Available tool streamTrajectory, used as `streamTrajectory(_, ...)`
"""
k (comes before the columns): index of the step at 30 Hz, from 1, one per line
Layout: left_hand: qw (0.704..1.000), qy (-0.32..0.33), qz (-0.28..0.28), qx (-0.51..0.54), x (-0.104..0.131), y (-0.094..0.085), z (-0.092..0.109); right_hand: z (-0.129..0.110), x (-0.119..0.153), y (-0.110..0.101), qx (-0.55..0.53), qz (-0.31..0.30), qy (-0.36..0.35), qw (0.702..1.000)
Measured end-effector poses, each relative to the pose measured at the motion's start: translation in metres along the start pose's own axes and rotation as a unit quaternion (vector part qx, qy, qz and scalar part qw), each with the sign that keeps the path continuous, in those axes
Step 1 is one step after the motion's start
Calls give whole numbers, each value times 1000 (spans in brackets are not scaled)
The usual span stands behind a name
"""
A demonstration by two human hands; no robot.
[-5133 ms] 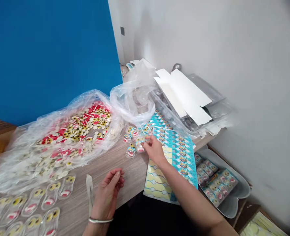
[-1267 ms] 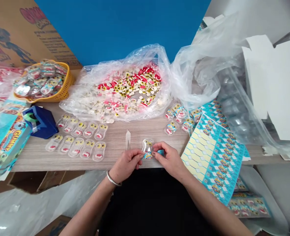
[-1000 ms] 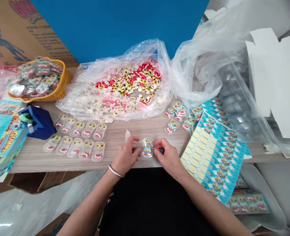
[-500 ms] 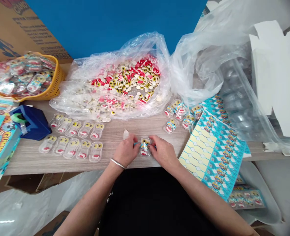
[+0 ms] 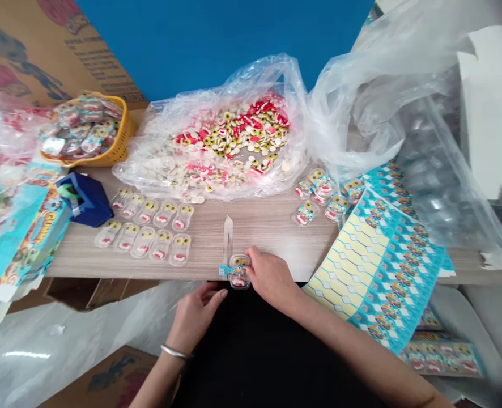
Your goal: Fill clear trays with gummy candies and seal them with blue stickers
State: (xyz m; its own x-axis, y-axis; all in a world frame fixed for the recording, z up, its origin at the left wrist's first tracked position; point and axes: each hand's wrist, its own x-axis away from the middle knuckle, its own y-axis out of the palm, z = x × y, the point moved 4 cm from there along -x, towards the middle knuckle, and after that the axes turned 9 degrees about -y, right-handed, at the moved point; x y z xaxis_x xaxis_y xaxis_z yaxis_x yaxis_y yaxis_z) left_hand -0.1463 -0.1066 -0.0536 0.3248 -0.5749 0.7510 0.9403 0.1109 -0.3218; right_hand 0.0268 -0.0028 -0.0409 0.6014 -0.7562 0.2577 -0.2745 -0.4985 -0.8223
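My right hand [image 5: 272,280] pinches the right side of a small transparent candy pack [image 5: 239,273] with yellow eyes and red-and-white lips inside. A blue printed label [image 5: 224,270] crosses the pack, its loose end sticking out to the left. The pack is at the table's front edge. Below that edge, my left hand [image 5: 195,314], with a bracelet at the wrist, is apart from the pack. Its thumb and fingers are parted around nothing. Just beyond the pack lies a narrow pale pointed strip [image 5: 228,238]. Two rows of unlabelled packs [image 5: 144,241] lie to the left.
A large plastic bag [image 5: 234,136] of loose candy pieces lies at the back. Label sheets [image 5: 378,260] overhang the right front edge, near several labelled packs [image 5: 305,213]. On the left stand a blue tape dispenser [image 5: 87,198] and a yellow basket [image 5: 123,133] filled with packs.
My left hand has let go of the pack's label and moved down and left, off the table. My right hand has brought the pack slightly nearer to me. The view has shifted.
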Motion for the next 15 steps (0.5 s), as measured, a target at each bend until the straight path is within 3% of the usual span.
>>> streamTrajectory(2,979,-65,-42,189,3,13,-15,-13,-1,6,-5,-11,-24,1000)
streamTrajectory(4,936,-117,-78,322,2,30,-21,-22,-1,10,-7,-23,-43,999)
streamTrajectory(6,913,-141,-85,373,0,41,-22,-26,-2,11,-12,-30,-56,998)
streamTrajectory(10,915,-96,-58,388,2,40,-15,-17,0,9,-124,-13,-54,991)
streamTrajectory(12,916,-60,-43,395,5,32,-6,-5,2,7,-263,0,-33,964)
streamTrajectory(15,918,-13,-37,396,9,23,15,10,8,2,-470,7,-7,883)
